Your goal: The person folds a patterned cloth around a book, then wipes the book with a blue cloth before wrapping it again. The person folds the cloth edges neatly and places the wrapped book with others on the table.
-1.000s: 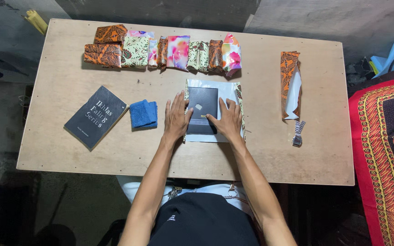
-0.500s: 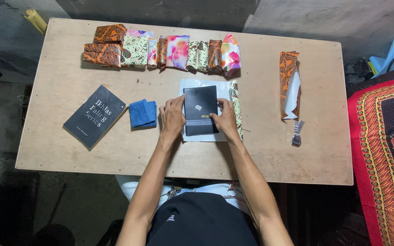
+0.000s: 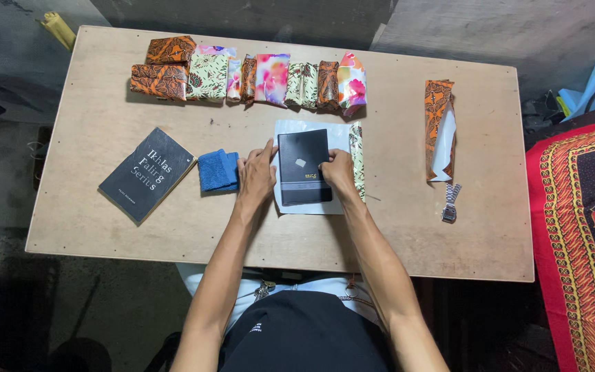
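my left hand (image 3: 256, 176) lies flat with fingers spread, pressing on the left edge of the white sheet of wrapping paper (image 3: 290, 205) and touching the left side of the small black box (image 3: 304, 167). my right hand (image 3: 339, 172) rests with fingers curled over the box's right edge, holding it down; neither hand is clenched, and neither lifts anything. the box lies flat on the sheet, right between my two hands, its long side running away from me. just beyond my right hand, the sheet's right edge is curled up, showing its green patterned side (image 3: 357, 160). just left of my left hand, almost touching it, lies a folded blue cloth (image 3: 218, 171), and further left a dark book (image 3: 147, 174) lies slanted on the wooden table (image 3: 91, 220). ahead of both hands, near the far edge, a row of wrapped parcels (image 3: 249, 77) in orange, green and pink papers stands side by side. well to the right of my right hand lies a roll of orange patterned paper (image 3: 439, 127), with a metal wristwatch (image 3: 450, 202) just near its closer end.
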